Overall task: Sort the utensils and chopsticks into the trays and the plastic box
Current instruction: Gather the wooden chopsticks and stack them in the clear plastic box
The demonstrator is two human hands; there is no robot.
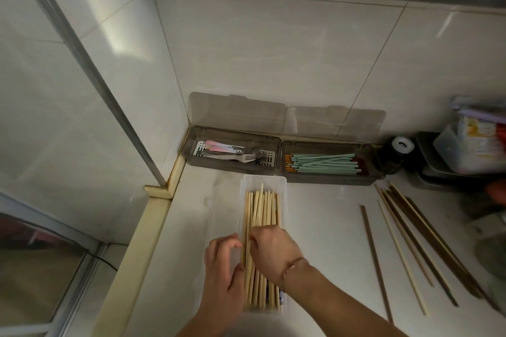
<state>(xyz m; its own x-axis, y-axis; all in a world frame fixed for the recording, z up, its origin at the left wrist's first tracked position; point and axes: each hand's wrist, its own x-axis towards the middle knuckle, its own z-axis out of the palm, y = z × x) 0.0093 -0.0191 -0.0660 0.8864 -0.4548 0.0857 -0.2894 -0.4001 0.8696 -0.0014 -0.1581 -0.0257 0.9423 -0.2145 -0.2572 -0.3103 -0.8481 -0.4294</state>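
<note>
A clear plastic box (283, 186) lies lengthwise on the white counter, filled with pale bamboo chopsticks (261, 209). My left hand (223, 268) rests against the box's left wall, its fingers curled toward the bundle. My right hand (273, 250) lies over the middle of the bundle, fingers curled down onto the chopsticks. Behind stand two grey lidded trays, lids up: the left tray (191, 152) holds forks and pastel-handled utensils (232, 152), the right tray (367, 172) holds mint-green chopsticks (323, 164). Loose dark and pale chopsticks (416, 243) lie on the counter at the right.
Tiled walls close the corner behind the trays. A dark jar with a white lid (398, 153) and a plastic container on a metal tray (471, 150) stand at the back right. The counter's left edge (137, 249) drops off beside a metal pole (109, 96).
</note>
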